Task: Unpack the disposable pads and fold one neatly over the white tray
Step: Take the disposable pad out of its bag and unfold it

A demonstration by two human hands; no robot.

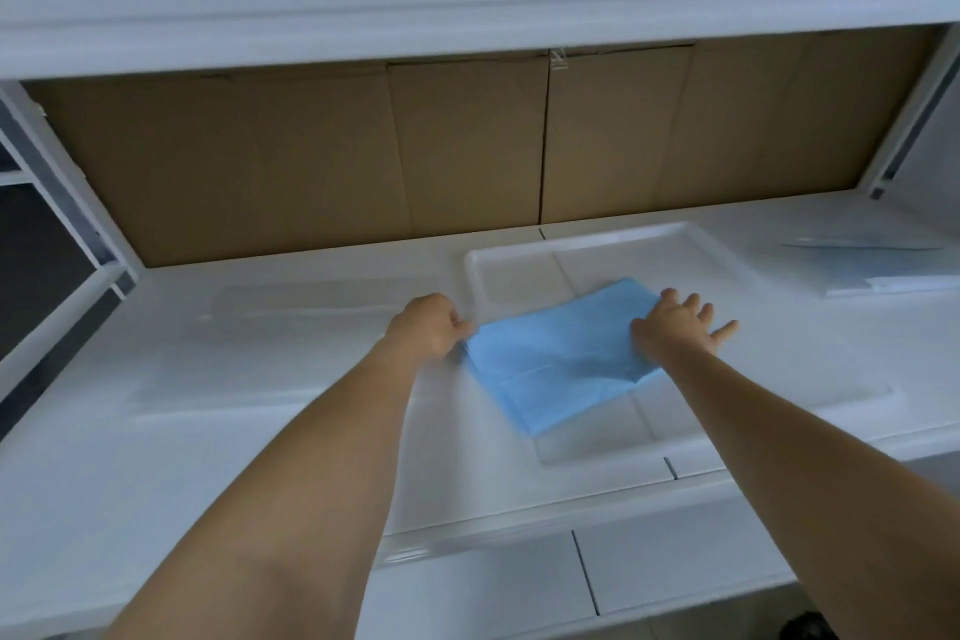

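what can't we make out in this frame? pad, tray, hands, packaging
Head view, the only one:
- Blue pad: number of folded layers unclear; the right hand covers its right edge.
- Left hand: fingertips hidden at the pad's left corner, so the grip is unclear.
- White tray: the near rim washes out against the white counter.
- Clear packaging, far right: contents blurred, cut off by the frame edge.

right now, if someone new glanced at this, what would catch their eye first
The blue pad stands out, lying across the white tray right of centre on the white counter. The left hand pinches its left corner while the right hand presses flat on its right side. Behind, brown cardboard lines the back wall.
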